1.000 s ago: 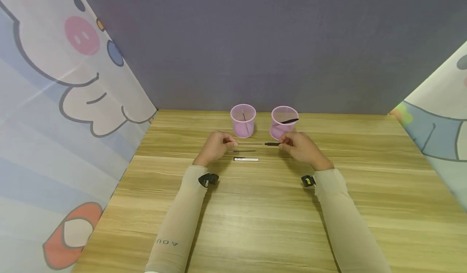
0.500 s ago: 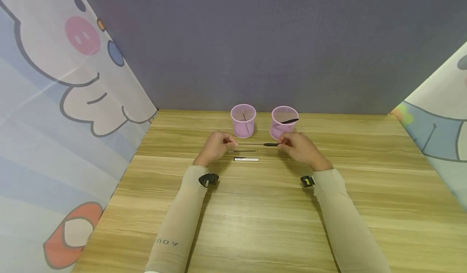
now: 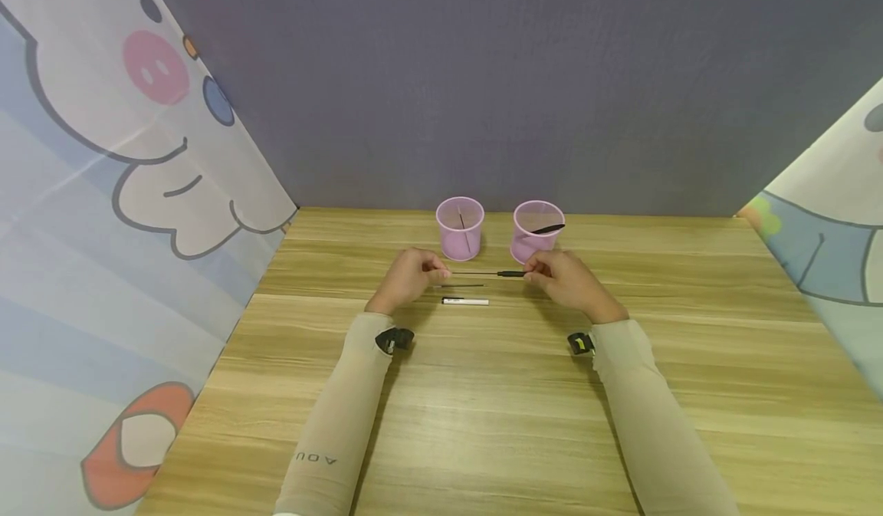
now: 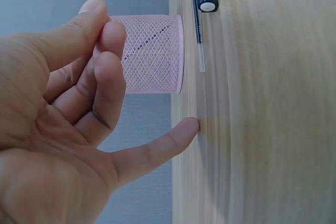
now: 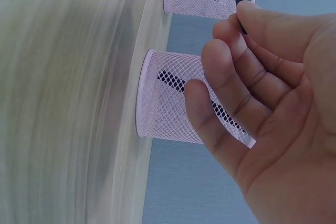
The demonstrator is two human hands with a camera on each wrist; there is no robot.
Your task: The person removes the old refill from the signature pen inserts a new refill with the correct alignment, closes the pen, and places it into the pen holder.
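In the head view, my left hand (image 3: 405, 280) pinches one end of a thin dark pen refill (image 3: 474, 273) between thumb and forefinger. My right hand (image 3: 569, 283) pinches a short black pen barrel (image 3: 510, 274) in the same way. Refill and barrel lie in one line, the refill's free end right at the barrel's narrow tip. Both are held above the table in front of two cups. A second refill (image 3: 462, 286), with a clear end (image 4: 201, 59), lies on the table below, and nearer me lies a white pen barrel (image 3: 467, 301) with a black end.
Two pink mesh cups stand near the back edge. The left cup (image 3: 455, 244) contains a thin refill; the right cup (image 3: 526, 246) has a black pen part (image 3: 549, 228) leaning over its rim. A grey panel (image 3: 510, 94) rises behind the wooden table (image 3: 497, 416).
The right hand has shifted slightly left with the black barrel, and the gap between barrel and refill has closed. The left hand has hardly moved.
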